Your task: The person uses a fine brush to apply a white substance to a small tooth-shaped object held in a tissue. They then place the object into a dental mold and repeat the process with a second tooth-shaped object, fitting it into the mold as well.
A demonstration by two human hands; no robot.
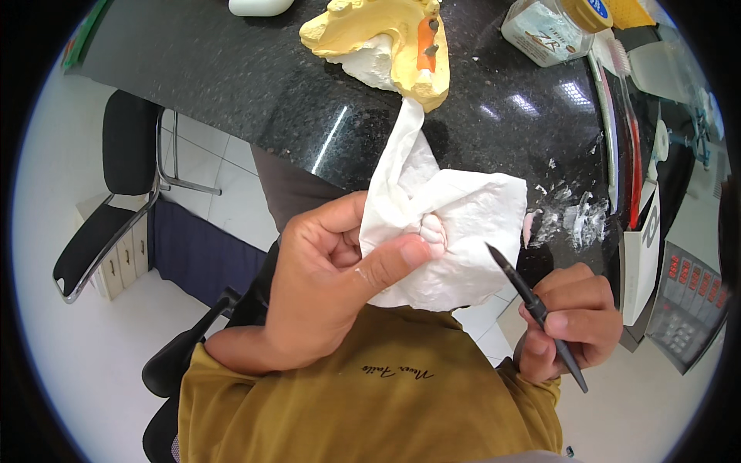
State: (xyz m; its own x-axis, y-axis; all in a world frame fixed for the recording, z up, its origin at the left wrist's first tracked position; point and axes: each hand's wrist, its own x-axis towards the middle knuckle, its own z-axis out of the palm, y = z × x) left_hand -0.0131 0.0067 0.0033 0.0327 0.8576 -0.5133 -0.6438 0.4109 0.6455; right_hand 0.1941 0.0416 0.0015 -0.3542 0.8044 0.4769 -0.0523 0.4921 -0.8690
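My left hand (320, 266) is closed round a crumpled white tissue (482, 208), its thumb pressing a small white dental crown piece (433, 228) against the paper. Several tooth-shaped bumps show on that piece; the thumb hides part of it. To the right, my right hand (580, 318) grips a slim black brush (531, 297) between thumb and fingers. The brush's fine dark tip points up and left, a short way from the tissue and apart from it. Beyond the tissue sits a yellow plaster dental model (421, 73) with an orange-red gum section, close to the tissue's upper corner.
White powdery smears (579, 220) mark the dark speckled worktop (285, 108). At the back right stands a jar (546, 32) with a gold lid. Long-handled brushes (633, 154), a white box (641, 255) and a grey device (683, 309) line the right side. A black chair (133, 147) is at left.
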